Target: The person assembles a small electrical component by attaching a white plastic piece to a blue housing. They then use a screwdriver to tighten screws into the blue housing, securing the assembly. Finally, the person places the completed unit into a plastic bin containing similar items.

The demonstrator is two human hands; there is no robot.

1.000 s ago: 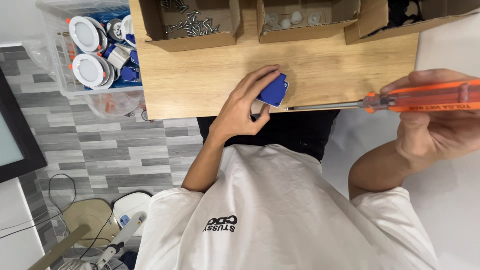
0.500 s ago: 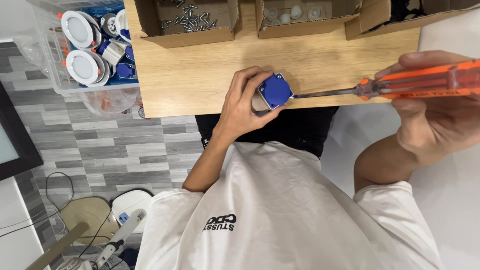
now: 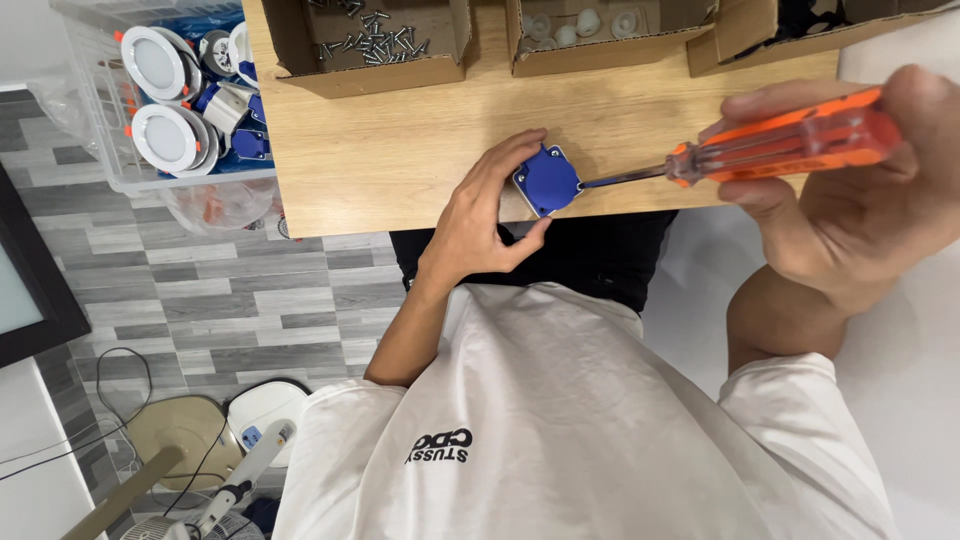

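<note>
My left hand point(image 3: 485, 215) grips a small blue square box part point(image 3: 547, 180) with a white underside, holding it at the near edge of the wooden table point(image 3: 400, 130). My right hand point(image 3: 850, 190) is closed around the orange transparent handle of a screwdriver point(image 3: 780, 140). Its metal shaft runs left and the tip touches the blue part's right side.
Three open cardboard boxes line the table's far edge: one with screws point(image 3: 370, 40), one with small white pieces point(image 3: 580, 30), one with dark contents point(image 3: 790, 25). A clear plastic bin point(image 3: 120, 120) of round white lamp fittings stands left of the table. A fan base and cables lie on the grey floor.
My left hand has turned the blue part so its blue face points up. The screwdriver tip has come in against the part's right side.
</note>
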